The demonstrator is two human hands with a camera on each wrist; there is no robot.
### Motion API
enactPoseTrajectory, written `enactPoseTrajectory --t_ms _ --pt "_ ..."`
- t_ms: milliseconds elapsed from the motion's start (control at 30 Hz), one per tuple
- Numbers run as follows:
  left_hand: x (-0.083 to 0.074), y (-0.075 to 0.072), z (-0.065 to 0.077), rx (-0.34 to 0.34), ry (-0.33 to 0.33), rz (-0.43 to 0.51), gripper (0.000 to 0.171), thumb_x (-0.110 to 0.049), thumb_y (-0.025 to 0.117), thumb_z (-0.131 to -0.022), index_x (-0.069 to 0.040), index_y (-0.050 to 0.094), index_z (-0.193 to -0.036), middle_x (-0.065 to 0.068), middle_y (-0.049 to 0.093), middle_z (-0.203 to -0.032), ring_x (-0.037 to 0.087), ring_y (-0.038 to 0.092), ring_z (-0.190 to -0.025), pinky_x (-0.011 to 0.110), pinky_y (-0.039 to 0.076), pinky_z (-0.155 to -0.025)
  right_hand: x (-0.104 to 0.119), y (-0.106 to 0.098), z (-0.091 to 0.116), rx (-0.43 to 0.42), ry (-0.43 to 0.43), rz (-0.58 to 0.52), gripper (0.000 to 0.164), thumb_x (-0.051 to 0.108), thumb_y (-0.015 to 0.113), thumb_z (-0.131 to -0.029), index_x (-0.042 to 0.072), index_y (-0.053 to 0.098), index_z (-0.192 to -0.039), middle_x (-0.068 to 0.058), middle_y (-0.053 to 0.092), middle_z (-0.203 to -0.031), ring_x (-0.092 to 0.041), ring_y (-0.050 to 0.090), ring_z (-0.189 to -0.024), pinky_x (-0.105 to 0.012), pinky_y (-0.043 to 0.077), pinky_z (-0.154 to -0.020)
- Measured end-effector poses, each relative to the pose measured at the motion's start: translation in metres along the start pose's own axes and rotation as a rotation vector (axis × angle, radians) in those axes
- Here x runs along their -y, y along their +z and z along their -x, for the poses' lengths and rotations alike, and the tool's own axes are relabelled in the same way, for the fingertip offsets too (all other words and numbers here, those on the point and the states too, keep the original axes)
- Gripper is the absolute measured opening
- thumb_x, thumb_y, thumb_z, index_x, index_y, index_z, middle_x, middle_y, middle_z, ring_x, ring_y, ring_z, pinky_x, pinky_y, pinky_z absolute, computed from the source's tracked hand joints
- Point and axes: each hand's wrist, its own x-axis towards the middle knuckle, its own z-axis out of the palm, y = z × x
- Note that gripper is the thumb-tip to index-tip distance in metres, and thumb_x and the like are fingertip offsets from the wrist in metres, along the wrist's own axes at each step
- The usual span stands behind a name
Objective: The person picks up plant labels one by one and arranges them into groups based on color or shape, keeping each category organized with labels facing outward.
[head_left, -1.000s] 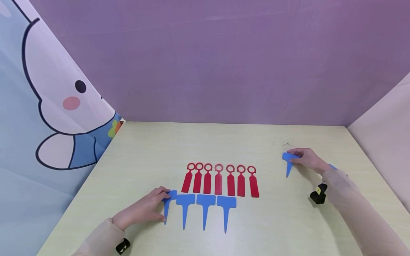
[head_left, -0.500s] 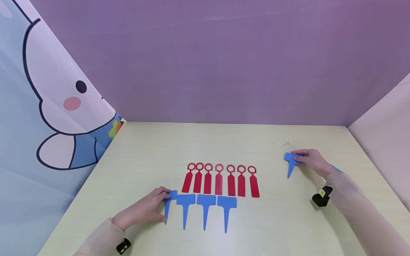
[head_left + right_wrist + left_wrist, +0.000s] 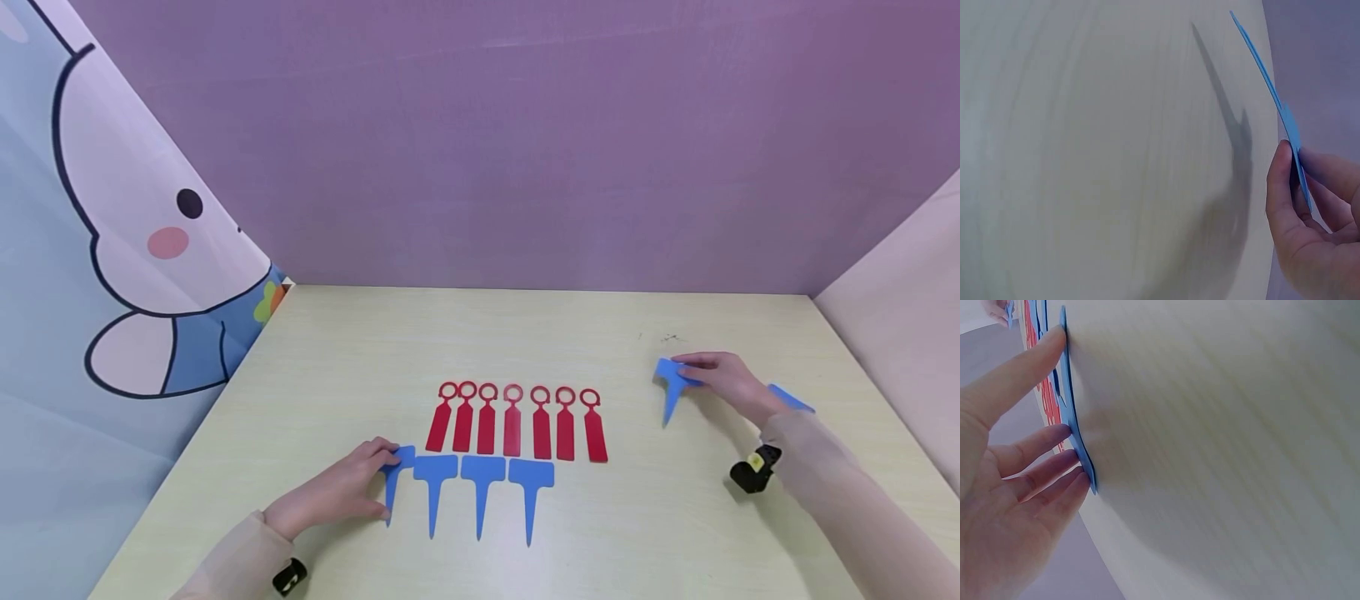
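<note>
Thumb and fingertips of my left hand (image 3: 341,487) touch the leftmost blue T-shaped plant label (image 3: 406,457), which lies on the table and is partly covered by that hand. Its fingers are spread along the label (image 3: 1072,419) in the left wrist view. Beside it, 3 more blue plant labels (image 3: 482,468) lie in a row with stems toward me. Farther right, my right hand (image 3: 726,382) pinches another blue plant label (image 3: 673,385) by its wide head. The right wrist view shows this label (image 3: 1266,75) raised over the table, with its shadow below.
Several red tags with ring ends (image 3: 486,427) lie in a row just behind the blue labels. More blue (image 3: 791,397) shows behind my right wrist, partly hidden. A purple wall (image 3: 525,167) rises at the table's back edge, and a printed cloth (image 3: 45,467) hangs at left.
My right hand with its plant label shifts slightly right, then back left and a little nearer to me; the label turns slightly. My left hand stays in place.
</note>
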Motion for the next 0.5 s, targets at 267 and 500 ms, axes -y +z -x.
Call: enactPoseTrajectory --t_ms 267,500 --pt "0.0 0.0 0.001 -0.009 0.017 -0.011 0.063 -0.029 0.078 -0.065 0.0 0.053 -0.115 0.011 0.044 -0.123 0.025 0.044 -0.112 0.04 0.04 -0.092 0.011 0.011 0.005 0.02 -0.02 -0.045 0.054 0.031 0.053 -0.088 -0.005 0.043 -0.127 -0.025 0.037 -0.132 0.01 0.052 -0.085 -0.017 0.046 -0.078" --pt "0.0 -0.001 0.0 -0.003 0.009 -0.001 0.063 -0.029 0.078 -0.065 0.0 0.053 -0.115 0.011 0.043 -0.124 0.026 0.043 -0.113 0.041 0.04 -0.093 0.021 0.02 0.01 0.025 -0.036 -0.063 0.054 0.03 0.057 -0.086 -0.006 0.045 -0.125 -0.025 0.04 -0.13 0.01 0.051 -0.086 -0.019 0.048 -0.077"
